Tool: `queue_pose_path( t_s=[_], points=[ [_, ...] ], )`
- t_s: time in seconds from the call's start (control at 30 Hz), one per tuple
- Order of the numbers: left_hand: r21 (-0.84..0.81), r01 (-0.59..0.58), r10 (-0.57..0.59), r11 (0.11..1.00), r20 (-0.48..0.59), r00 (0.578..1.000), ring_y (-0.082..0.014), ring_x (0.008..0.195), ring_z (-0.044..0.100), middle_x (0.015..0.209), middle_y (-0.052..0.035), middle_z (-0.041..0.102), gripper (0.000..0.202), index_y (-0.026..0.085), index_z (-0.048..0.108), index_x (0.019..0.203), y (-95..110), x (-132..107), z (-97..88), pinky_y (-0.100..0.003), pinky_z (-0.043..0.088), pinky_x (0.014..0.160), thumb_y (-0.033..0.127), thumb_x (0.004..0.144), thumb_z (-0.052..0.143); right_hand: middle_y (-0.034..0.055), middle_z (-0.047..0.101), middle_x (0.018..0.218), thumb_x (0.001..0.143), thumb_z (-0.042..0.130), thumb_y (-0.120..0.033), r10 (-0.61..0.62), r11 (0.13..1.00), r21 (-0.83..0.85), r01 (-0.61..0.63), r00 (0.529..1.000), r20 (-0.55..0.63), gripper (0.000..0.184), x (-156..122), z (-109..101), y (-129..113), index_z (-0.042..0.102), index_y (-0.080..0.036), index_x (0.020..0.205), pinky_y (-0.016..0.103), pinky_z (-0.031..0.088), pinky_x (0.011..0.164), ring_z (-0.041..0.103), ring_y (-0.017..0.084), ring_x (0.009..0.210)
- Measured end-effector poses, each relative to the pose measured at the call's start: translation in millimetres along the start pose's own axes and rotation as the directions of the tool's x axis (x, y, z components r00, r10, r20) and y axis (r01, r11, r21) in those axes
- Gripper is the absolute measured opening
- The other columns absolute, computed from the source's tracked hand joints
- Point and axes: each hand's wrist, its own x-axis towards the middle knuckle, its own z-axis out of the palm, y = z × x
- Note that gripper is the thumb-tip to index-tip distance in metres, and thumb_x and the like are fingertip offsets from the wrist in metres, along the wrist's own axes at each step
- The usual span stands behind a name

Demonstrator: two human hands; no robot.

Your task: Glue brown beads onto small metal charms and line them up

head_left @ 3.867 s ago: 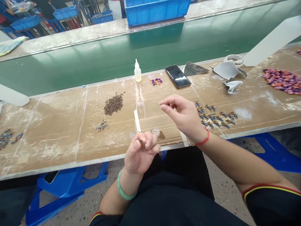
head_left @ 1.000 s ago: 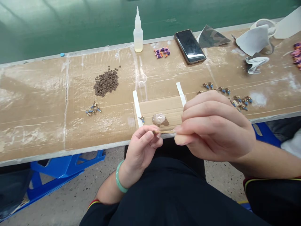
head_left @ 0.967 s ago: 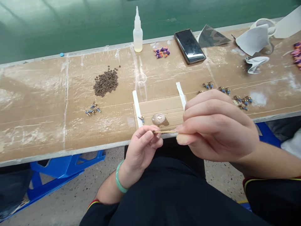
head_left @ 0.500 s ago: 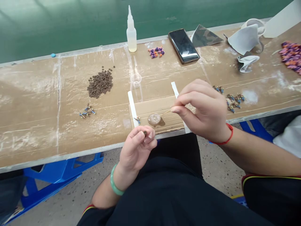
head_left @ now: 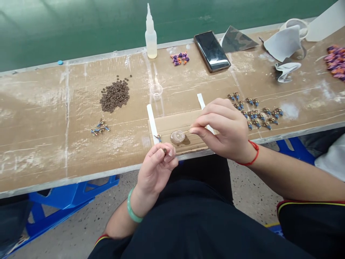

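- Currently the left hand (head_left: 155,169) pinches a small brown disc (head_left: 164,151) between thumb and fingers, nearer the person than the clear dish (head_left: 177,137) and a little to its left.
- Just right of the dish, the right hand (head_left: 223,131) grips a thin stick (head_left: 187,131) by thumb and fingertips; its tip is at the dish's edge, contact unclear.
- Cardboard (head_left: 172,120) lies under the dish.
- One tiny trinket (head_left: 158,138) sits left of the dish; similar trinkets (head_left: 253,115) lie well to its right.
- Beyond the dish, leftward, is a disc pile (head_left: 115,96).
- Upright far behind the dish stands a bottle (head_left: 151,44).
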Motion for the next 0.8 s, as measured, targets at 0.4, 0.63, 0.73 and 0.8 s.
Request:
queue_pose_path(
  t_s=[0.4,0.63,0.73,0.8],
  points=[
    [-0.024,-0.014,0.015,1.000,0.035,0.999,-0.0091,0.061,0.028,0.068,0.0015,0.047,0.022,0.021,0.075,0.071,-3,-2,-1.6,-0.020,0.029,0.051,0.036,0.068,0.090,-0.0011,0.060,0.069,0.098,0.064,-0.026,-0.022,1.000,-0.018,0.023,0.999,0.028,0.022,9,-13,-12,0.056,-0.021,0.079,0.034,0.041,0.062,0.054,0.015,0.064],
    [-0.010,-0.032,0.032,0.999,0.018,0.999,-0.0083,0.060,0.030,0.066,0.0025,0.047,0.025,0.020,0.073,0.070,-5,-4,1.1,-0.020,0.032,0.051,0.038,0.067,0.091,-0.0006,0.060,0.073,0.097,0.065,-0.020,0.052,0.951,0.307,-0.034,0.997,-0.051,0.016,25,-16,-40,0.058,-0.021,0.083,0.031,0.047,0.063,0.058,0.014,0.067],
    [0.007,-0.041,0.040,0.999,0.012,0.999,-0.0084,0.060,0.031,0.065,0.0029,0.046,0.029,0.019,0.069,0.068,-6,-5,1.0,-0.020,0.033,0.052,0.039,0.069,0.089,-0.0012,0.062,0.074,0.097,0.064,-0.020,0.008,0.957,0.289,0.012,0.998,-0.070,0.013,27,-13,-42,0.059,-0.021,0.085,0.032,0.048,0.065,0.058,0.014,0.066],
    [0.007,-0.042,0.042,0.999,0.019,0.999,-0.0081,0.059,0.032,0.066,0.0027,0.047,0.030,0.018,0.068,0.067,-6,-6,0.2,-0.020,0.033,0.052,0.039,0.070,0.088,-0.0014,0.062,0.074,0.098,0.063,-0.021,0.003,0.961,0.276,0.016,0.998,-0.068,0.013,27,-11,-42,0.059,-0.022,0.085,0.033,0.049,0.066,0.058,0.014,0.066]
  ],
)
